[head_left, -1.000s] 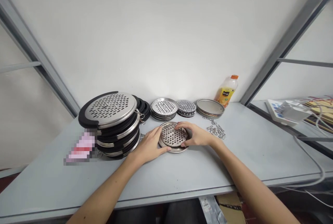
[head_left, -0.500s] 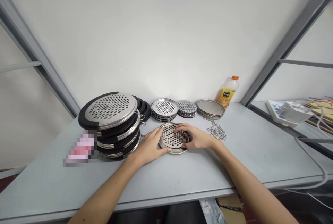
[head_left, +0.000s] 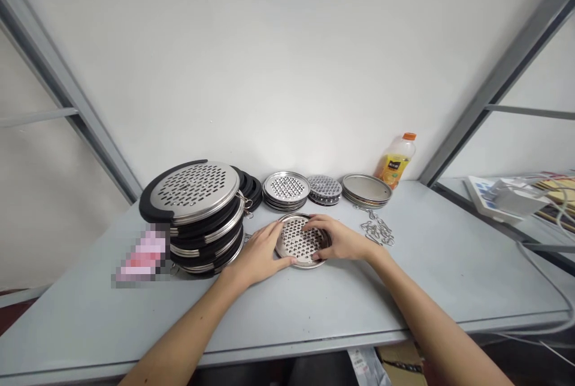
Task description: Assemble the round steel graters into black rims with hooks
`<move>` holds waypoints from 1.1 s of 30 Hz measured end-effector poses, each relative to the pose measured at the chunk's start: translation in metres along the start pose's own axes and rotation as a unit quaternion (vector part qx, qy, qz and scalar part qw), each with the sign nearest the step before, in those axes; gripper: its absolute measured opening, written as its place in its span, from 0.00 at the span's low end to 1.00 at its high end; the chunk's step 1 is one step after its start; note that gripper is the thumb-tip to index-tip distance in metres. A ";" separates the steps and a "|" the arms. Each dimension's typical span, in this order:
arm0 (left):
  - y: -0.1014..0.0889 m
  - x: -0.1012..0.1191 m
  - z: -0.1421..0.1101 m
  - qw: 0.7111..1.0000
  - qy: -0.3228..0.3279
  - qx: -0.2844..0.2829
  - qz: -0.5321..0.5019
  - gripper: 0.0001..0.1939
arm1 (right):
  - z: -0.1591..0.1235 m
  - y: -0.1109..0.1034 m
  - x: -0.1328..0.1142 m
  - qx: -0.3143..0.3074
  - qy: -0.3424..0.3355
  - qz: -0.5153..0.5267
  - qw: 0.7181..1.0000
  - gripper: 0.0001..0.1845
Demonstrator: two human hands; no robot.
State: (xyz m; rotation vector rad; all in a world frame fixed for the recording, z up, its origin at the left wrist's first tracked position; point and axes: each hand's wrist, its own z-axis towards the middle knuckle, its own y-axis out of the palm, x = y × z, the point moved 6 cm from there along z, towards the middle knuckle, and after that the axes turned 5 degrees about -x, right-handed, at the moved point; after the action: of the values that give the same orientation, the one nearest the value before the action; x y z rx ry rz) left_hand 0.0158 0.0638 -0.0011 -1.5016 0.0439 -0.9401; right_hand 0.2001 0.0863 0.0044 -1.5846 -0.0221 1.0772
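Note:
In front of me on the table, a perforated metal disc point(head_left: 296, 241) lies inside a round metal rim point(head_left: 307, 264). My left hand point(head_left: 260, 254) holds the left side of the rim, thumb at its front edge and fingers along the far left. Curled over the right part of the disc, my right hand point(head_left: 338, 239) grips it with thumb and fingertips. Its fingers hide the disc's right edge. To the left stands a tall stack of larger perforated discs point(head_left: 193, 190) with black edging and small metal rings.
Along the wall are black rings point(head_left: 255, 191), a stack of rimmed perforated plates point(head_left: 287, 187), perforated discs point(head_left: 325, 187) and shallow metal rims point(head_left: 367, 187). Small chains point(head_left: 378, 230) lie at right. A juice bottle point(head_left: 398, 161) and a power strip point(head_left: 492, 203) are farther right.
The perforated disc has gone down from a slightly raised position into the metal rim, my right hand moving with it. My left hand stays on the rim. The view has shifted slightly.

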 end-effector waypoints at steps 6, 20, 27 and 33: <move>0.004 -0.005 0.001 1.000 -0.021 0.006 -0.007 0.47 | -0.001 0.000 -0.006 -0.020 0.006 0.007 1.000 0.29; -0.008 0.017 -0.005 0.988 -0.046 0.084 0.118 0.16 | -0.002 -0.018 0.012 0.102 -0.015 -0.048 0.994 0.17; -0.008 0.012 -0.004 0.991 -0.030 0.102 0.087 0.19 | 0.002 -0.003 0.013 0.075 -0.006 -0.082 0.994 0.25; 0.003 0.000 -0.004 0.998 -0.033 0.040 0.018 0.37 | 0.003 -0.005 0.010 0.076 -0.007 -0.078 0.994 0.24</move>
State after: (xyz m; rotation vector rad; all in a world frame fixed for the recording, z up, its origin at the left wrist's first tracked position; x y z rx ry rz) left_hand 0.0154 0.0598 -0.0046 -1.4517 -0.0133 -0.8535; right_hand 0.2071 0.0956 0.0022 -1.4140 -0.0711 0.9461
